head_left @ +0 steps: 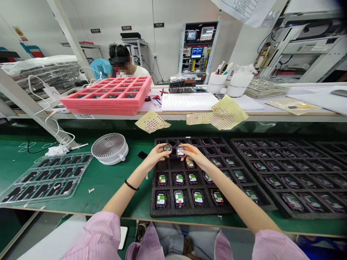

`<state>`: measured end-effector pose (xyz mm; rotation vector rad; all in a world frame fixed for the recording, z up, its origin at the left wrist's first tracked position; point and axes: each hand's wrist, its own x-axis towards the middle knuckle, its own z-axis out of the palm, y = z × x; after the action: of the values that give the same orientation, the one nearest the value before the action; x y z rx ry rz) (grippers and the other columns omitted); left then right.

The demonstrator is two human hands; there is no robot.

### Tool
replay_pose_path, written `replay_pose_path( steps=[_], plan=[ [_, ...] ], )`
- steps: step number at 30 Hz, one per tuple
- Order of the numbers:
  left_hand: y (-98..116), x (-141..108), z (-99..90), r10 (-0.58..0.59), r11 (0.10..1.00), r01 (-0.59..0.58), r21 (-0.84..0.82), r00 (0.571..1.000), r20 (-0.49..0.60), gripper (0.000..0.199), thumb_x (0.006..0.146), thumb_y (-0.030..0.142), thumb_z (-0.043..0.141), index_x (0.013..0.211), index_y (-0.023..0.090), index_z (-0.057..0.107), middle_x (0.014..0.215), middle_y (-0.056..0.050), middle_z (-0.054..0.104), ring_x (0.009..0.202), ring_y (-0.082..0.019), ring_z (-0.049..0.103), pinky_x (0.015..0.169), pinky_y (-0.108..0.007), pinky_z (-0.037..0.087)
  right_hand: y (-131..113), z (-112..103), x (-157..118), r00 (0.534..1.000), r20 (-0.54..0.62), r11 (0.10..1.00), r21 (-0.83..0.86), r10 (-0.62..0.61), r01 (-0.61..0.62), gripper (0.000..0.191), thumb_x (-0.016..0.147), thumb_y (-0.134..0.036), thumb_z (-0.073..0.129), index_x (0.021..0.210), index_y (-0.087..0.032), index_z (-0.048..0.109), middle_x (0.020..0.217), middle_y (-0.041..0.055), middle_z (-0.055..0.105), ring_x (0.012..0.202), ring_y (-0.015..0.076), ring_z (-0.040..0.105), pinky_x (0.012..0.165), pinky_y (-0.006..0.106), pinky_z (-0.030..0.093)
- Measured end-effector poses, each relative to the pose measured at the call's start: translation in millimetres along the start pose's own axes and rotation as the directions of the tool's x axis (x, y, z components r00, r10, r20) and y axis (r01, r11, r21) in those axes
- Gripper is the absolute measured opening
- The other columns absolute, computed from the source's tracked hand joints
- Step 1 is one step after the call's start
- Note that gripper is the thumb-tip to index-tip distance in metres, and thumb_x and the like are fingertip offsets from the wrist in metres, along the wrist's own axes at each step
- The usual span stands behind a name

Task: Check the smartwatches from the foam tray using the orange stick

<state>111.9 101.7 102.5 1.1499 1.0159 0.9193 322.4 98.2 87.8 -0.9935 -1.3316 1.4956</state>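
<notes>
Our left hand and right hand work over the far rows of a black foam tray, which lies on a green bench mat. The left fingers are pressed together, pinching a small rounded device by its edges, which leaves its green-and-white label uncovered. The right fingers are closed in the same way on a second device. An orange stick lies along them; we cannot tell whether it is gripped or only steadied. Both devices are held close together just above the tray.

The tray's pockets seat one unit each, which keeps the units from touching. In the near rows, the units lie with their labels facing up, where we can read them. In the far rows, dark units show with no label in view. A second foam tray lies just to the right, loaded in similar rows.

To the left of the tray stand a small white fan and a clear plastic tray of dark parts. On the raised bench beyond are a stacked pink foam tray and sheets of yellow paper. A co-worker sits farther back.
</notes>
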Motion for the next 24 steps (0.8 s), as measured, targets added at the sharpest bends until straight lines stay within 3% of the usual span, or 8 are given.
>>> replay_pose_path(
  steps=[5,10,13,16,24],
  plan=[
    [17,13,23.2,0.039,0.999,-0.041,0.012,0.993,0.109,0.053,0.069,0.036,0.072,0.117,0.022,0.054,0.097,-0.006,0.064,0.072,-0.011,0.062,0.051,-0.017,0.036,-11,-16,-9,0.995,-0.030,0.996,0.012,-0.091,0.091,0.040,0.068,-0.029,0.073,0.104,-0.021,0.059,0.091,0.0031,0.064,0.060,0.0128,0.065,0.038,0.017,0.037],
    [17,23,37.4,0.123,0.980,-0.142,0.140,0.983,0.140,0.042,0.073,0.038,0.068,0.111,0.020,0.059,0.082,-0.002,0.063,0.057,-0.007,0.058,0.040,-0.014,0.025,-10,-18,-12,0.981,-0.170,0.995,-0.044,-0.094,0.088,0.032,0.070,-0.038,0.070,0.094,-0.019,0.061,0.070,-0.0014,0.061,0.045,0.0107,0.060,0.030,0.016,0.024],
    [17,24,38.9,0.125,0.976,-0.143,0.162,0.985,0.118,0.035,0.080,0.044,0.059,0.104,0.019,0.062,0.075,-0.001,0.060,0.049,-0.006,0.054,0.037,-0.014,0.023,-10,-19,-14,0.970,-0.228,0.996,-0.056,-0.083,0.072,0.030,0.076,-0.044,0.062,0.091,-0.018,0.062,0.063,-0.0015,0.059,0.042,0.0110,0.058,0.030,0.017,0.024],
    [19,22,37.9,0.125,0.978,-0.140,0.154,0.987,0.103,0.035,0.082,0.046,0.056,0.103,0.019,0.063,0.078,-0.001,0.061,0.049,-0.005,0.054,0.037,-0.014,0.025,-12,-20,-17,0.971,-0.212,0.993,-0.055,-0.111,0.102,0.029,0.078,-0.043,0.061,0.096,-0.019,0.062,0.063,-0.0018,0.058,0.047,0.0120,0.060,0.031,0.018,0.029],
    [18,23,37.7,0.133,0.976,-0.155,0.156,0.981,0.143,0.037,0.078,0.042,0.063,0.107,0.018,0.059,0.090,-0.003,0.064,0.052,-0.005,0.053,0.037,-0.014,0.027,-10,-22,-21,0.977,-0.147,0.987,-0.074,-0.152,0.142,0.033,0.078,-0.037,0.064,0.106,-0.022,0.059,0.090,0.0031,0.061,0.059,0.0128,0.063,0.036,0.019,0.035]
  ],
)
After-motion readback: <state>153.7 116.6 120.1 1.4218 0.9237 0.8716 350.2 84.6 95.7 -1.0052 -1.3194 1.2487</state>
